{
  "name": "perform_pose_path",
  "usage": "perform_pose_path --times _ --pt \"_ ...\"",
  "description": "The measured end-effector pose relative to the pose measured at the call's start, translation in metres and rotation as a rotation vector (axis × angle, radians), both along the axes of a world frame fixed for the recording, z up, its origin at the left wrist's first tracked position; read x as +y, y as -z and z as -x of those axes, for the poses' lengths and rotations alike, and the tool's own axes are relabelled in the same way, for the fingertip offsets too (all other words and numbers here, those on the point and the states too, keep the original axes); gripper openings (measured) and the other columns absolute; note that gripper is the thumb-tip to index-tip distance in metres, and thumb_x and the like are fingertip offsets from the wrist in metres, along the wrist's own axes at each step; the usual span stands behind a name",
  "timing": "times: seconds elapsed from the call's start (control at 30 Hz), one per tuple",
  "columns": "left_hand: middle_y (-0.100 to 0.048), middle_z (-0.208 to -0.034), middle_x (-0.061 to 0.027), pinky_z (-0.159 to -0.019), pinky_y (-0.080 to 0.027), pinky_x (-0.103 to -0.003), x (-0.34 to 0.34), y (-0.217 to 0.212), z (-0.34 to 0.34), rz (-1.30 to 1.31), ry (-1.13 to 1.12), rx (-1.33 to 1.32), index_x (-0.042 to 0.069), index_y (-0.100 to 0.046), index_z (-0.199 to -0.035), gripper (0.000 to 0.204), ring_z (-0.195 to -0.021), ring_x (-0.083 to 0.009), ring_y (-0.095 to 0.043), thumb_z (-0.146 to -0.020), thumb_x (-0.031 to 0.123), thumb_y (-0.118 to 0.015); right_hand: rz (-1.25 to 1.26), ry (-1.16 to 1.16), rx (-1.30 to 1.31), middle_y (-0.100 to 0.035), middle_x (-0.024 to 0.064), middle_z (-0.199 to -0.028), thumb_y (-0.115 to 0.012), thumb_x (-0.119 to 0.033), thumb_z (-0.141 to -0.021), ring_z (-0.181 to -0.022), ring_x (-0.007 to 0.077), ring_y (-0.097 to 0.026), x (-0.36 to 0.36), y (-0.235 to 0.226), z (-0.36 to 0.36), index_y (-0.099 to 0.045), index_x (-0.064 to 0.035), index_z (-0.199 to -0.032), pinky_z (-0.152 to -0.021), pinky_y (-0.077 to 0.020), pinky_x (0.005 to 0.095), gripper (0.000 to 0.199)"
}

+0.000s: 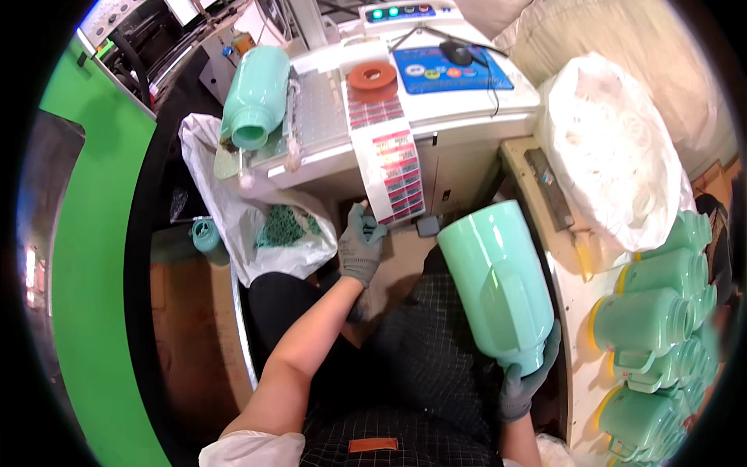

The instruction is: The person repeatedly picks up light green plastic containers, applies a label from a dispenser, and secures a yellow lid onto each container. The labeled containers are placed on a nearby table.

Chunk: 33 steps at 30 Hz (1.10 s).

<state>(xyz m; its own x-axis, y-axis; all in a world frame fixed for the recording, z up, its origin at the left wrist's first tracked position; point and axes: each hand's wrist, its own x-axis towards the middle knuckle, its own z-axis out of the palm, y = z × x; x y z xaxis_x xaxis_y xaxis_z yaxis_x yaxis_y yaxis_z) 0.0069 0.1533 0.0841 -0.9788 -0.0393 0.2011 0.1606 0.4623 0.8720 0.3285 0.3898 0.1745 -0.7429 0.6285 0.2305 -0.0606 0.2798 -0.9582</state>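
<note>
My left hand [361, 247], in a grey-green work glove, is at the lower left edge of a label sheet [398, 176], its fingers closed on the backing. The sheet carries rows of red and dark labels and hangs over the front edge of the white bench. My right hand [523, 387], gloved too, grips a mint-green plastic jug shell [498, 284] around its narrow neck. The jug leans over my right thigh, its wide end pointing up and away and its moulded handle facing me. My right fingertips are partly hidden behind the neck.
A similar jug [259, 93] lies on the bench at left. A reddish-brown tape roll [372, 78] rests on the labels. A white bag [226, 171] holds green scraps [288, 226]. At right stand a sack of pale rings [615, 148] and several finished-looking green jugs [640, 320].
</note>
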Motion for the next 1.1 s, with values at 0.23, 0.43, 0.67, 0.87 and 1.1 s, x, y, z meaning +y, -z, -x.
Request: perform_pose_path --times 0.23,0.43,0.67,0.87,1.1 --pt "-0.069 -0.091 -0.0147 -0.076 -0.056 -0.039 -0.023 -0.059 -0.034 0.1 0.036 0.395 0.002 -0.072 -0.11 0.023 -0.082 -0.0326 -0.069 -0.088 0.005 -0.073 -0.16 -0.037 0.003 -0.038 0.0234 -0.165 -0.079 -0.036 -0.086 -0.147 0.0333 -0.046 -0.003 -0.003 0.007 -0.024 0.0071 -0.165 -0.121 -0.0373 0.0441 0.105" --pt "-0.07 -0.094 -0.0145 -0.076 -0.056 -0.039 -0.022 -0.078 -0.046 0.003 0.08 0.294 0.003 -0.072 -0.104 0.018 -0.083 -0.0337 -0.069 -0.087 0.006 -0.075 -0.09 -0.003 0.023 -0.041 0.0246 -0.164 -0.079 -0.024 -0.081 -0.146 0.0332 -0.049 -0.018 0.001 0.005 -0.025 0.0067 -0.165 -0.12 -0.0393 0.0429 0.105" --pt "-0.068 -0.106 -0.0164 -0.078 -0.055 -0.041 -0.012 -0.079 -0.033 -0.071 0.104 0.257 0.004 -0.07 -0.117 0.03 -0.09 -0.0344 -0.069 -0.087 0.004 -0.073 -0.127 -0.005 0.03 -0.041 0.0245 -0.164 -0.079 -0.022 -0.08 -0.146 0.0333 -0.049 -0.016 0.011 0.002 -0.027 0.007 -0.164 -0.12 -0.0399 0.0428 0.104" --pt "-0.069 -0.1 -0.0151 -0.079 -0.055 -0.041 -0.02 -0.099 -0.042 0.112 0.149 0.382 0.004 -0.072 -0.108 0.022 -0.09 -0.0338 -0.069 -0.087 0.005 -0.075 -0.171 -0.006 0.053 -0.039 0.0243 -0.165 -0.08 -0.029 -0.083 -0.147 0.0333 -0.047 -0.016 0.015 0.002 -0.025 0.0069 -0.165 -0.121 -0.0385 0.0437 0.105" --pt "-0.068 -0.111 -0.0104 -0.084 -0.056 -0.035 -0.025 -0.084 -0.068 0.1 0.097 0.393 0.003 -0.073 -0.101 0.015 -0.099 -0.0268 -0.068 -0.087 0.003 -0.079 -0.179 0.012 -0.019 -0.04 0.0254 -0.164 -0.083 -0.034 -0.081 -0.148 0.0337 -0.045 -0.02 0.014 -0.003 -0.025 0.0088 -0.164 -0.121 -0.037 0.0436 0.11"
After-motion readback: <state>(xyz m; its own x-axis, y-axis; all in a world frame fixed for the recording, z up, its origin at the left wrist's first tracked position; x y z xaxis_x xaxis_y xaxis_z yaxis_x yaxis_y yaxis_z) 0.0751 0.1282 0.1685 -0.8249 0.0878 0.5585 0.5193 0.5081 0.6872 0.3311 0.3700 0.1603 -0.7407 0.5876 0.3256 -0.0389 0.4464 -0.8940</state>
